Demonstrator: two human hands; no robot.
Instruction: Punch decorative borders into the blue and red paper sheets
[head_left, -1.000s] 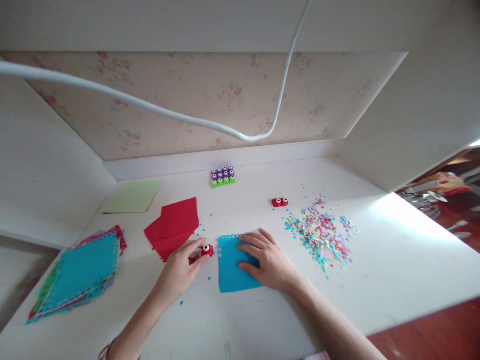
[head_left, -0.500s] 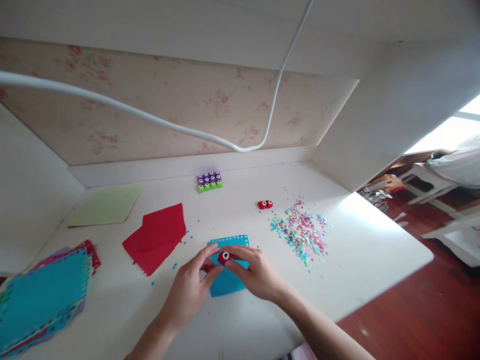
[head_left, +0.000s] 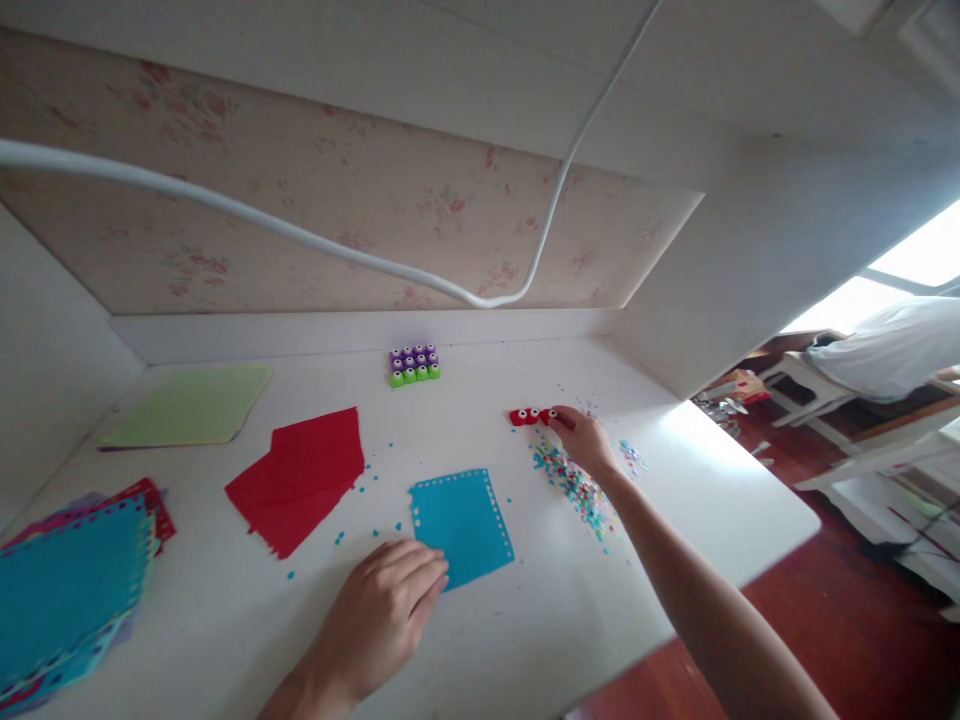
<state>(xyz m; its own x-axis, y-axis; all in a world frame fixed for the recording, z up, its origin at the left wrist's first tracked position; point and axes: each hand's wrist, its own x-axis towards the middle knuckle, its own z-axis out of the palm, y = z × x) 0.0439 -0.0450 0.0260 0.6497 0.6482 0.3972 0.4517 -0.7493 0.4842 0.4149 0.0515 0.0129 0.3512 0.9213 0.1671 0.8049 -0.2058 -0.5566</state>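
My right hand (head_left: 586, 442) reaches to the right, its fingertips pinching a red paper punch (head_left: 550, 414) with a white button. That punch stands at the right end of a short row, touching or nearly touching two other red punches (head_left: 523, 416). In front of me lies a blue paper sheet (head_left: 466, 520) with small holes punched along its left, top and right edges. My left hand (head_left: 394, 605) rests on the table with its fingers laid over the sheet's lower left corner. Its thumb is partly hidden.
Colourful confetti (head_left: 577, 490) is heaped under my right forearm. Purple and green punches (head_left: 415, 366) stand in rows near the back. Red sheets (head_left: 307, 475), a pale green stack (head_left: 187, 405) and punched blue sheets (head_left: 67, 580) lie to the left. A white cable (head_left: 315, 243) hangs across the view.
My right hand has carried the red punch from the blue sheet to the row of red punches. My left hand has lowered onto the sheet's corner. The sheet now lies flat and turned.
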